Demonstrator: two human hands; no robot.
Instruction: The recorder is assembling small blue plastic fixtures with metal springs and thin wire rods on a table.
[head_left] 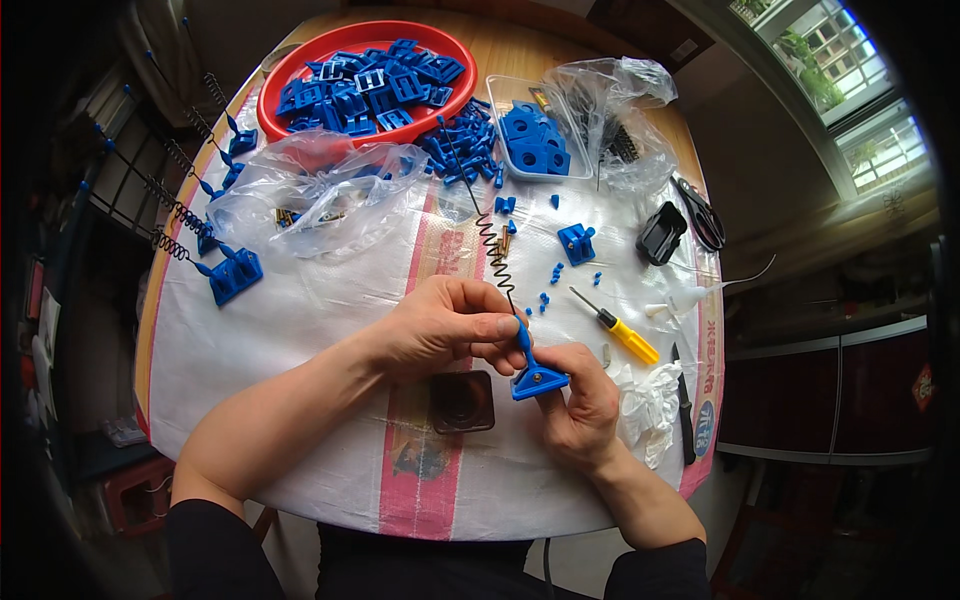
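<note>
1. Starting far left: finished blue pieces with springs and rods lie along the counter's left edge; the picture rim bends and darkens them, so their far ends are hard to make out.
2. Crumpled clear plastic bag sits on the white woven sheet; small metal bits show inside, too blurred to tell what kind.
3. Red bowl at the back holds a heap of blue plastic frames; more loose blue parts spill just beside it.
4. Left hand is clenched in a pinch on the blue stem of the spring assembly, thumb on top.
5. Spring assembly: blue triangular base, short blue stem, coiled dark spring above it, thin rod running up toward the bowl. It is held over the counter's middle, between both hands, above a dark square pad that is partly hidden by the hands.
6. Right hand grips the blue base from below; its fingertips are hidden behind the base.
7. Yellow-handled screwdriver lies just right of the hands, near tiny blue bits.
8. Clear tray of blue blocks, a second bag, a black case and scissors sit back right.
9. White gloves and a dark knife lie at the right edge, partly behind the right hand.
</note>
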